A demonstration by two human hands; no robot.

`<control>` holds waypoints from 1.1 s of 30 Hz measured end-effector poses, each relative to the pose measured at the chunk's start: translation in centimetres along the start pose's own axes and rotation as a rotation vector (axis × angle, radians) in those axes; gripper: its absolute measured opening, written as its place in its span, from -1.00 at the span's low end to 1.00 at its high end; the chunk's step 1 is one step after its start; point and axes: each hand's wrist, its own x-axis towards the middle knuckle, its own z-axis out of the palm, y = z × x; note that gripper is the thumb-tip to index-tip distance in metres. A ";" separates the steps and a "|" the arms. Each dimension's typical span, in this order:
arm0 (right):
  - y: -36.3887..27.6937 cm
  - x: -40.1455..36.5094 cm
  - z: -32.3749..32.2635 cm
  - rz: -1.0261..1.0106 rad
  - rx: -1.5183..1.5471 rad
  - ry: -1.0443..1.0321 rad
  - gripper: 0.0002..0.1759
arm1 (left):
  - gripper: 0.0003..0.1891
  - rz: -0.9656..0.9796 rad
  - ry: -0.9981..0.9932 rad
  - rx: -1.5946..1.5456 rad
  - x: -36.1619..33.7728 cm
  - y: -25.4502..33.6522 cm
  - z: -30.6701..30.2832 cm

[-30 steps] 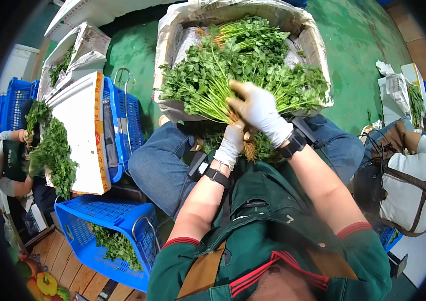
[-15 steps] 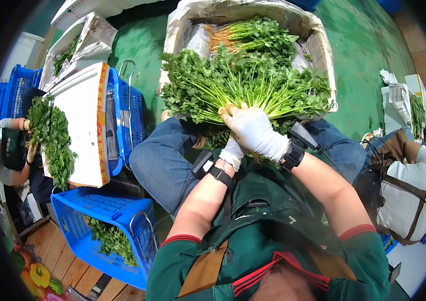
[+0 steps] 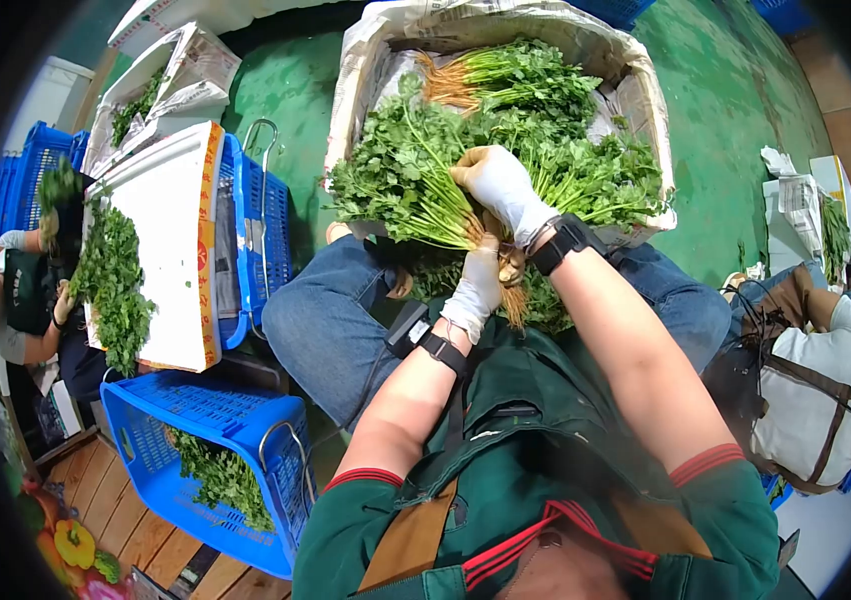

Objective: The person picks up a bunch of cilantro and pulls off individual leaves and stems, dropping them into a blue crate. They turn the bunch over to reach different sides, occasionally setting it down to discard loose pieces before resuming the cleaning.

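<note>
White gloves cover both my hands. My left hand (image 3: 477, 284) is closed around the root end of a bunch of leafy green herbs (image 3: 410, 190), whose stems fan up and left. Brown roots hang below that hand. My right hand (image 3: 507, 190) is above and right of it, its fingers pinched at the stems; what exactly they hold is partly hidden. Behind the hands stands a paper-lined box (image 3: 339, 110). A second bunch with orange-brown roots (image 3: 535, 85) lies at its back, and more herbs spread at its right front.
At left, a white board (image 3: 160, 260) rests by a blue crate (image 3: 265, 220), with a person (image 3: 30, 290) handling herbs. A tipped blue basket (image 3: 155, 480) holds greens. Another person (image 3: 815, 380) sits at right near a newspaper-lined box (image 3: 795, 210). Green floor (image 3: 715, 120) surrounds the large box.
My hands have moved apart, the right one upward and the left slightly down. The fanned herbs have split into left and right parts, and roots now show. The person at left has raised some herbs.
</note>
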 end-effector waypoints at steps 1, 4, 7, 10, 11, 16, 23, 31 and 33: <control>0.5 0.1 0.1 -0.024 0.116 0.036 -0.69 | -0.60 0.063 0.204 -0.063 0.3 -0.1 1.1; 1.8 -0.9 -0.7 -0.084 0.609 0.092 -0.82 | -0.50 -0.010 0.066 -0.044 -0.8 1.4 2.7; 0.9 -3.5 -3.1 -0.065 0.853 -0.017 -0.94 | -0.45 -0.031 -0.049 -0.091 -0.6 1.6 2.5; 2.1 -3.9 -3.2 -0.048 1.065 -0.243 -0.92 | -0.47 -0.002 -0.107 -0.085 -1.0 1.7 2.9; 2.7 -3.7 -2.9 -0.108 0.989 -0.246 -0.91 | -0.49 -0.004 -0.105 -0.096 -0.8 1.5 2.7; 2.2 -5.2 -3.8 -0.229 0.557 -0.192 -0.90 | -0.60 -0.055 -0.198 -0.182 -0.5 1.5 1.7; 1.2 -10.1 -8.4 -0.370 -0.423 -0.388 -0.72 | -0.54 0.000 0.108 -0.041 -1.7 2.4 5.1; -0.5 -5.7 -0.8 -0.316 -0.329 0.156 -0.71 | -0.74 0.006 0.072 -0.177 -0.5 1.3 3.3; -0.3 -5.6 -0.1 -0.351 -0.315 0.175 -0.72 | -0.74 -0.010 0.080 -0.266 -0.5 1.3 3.5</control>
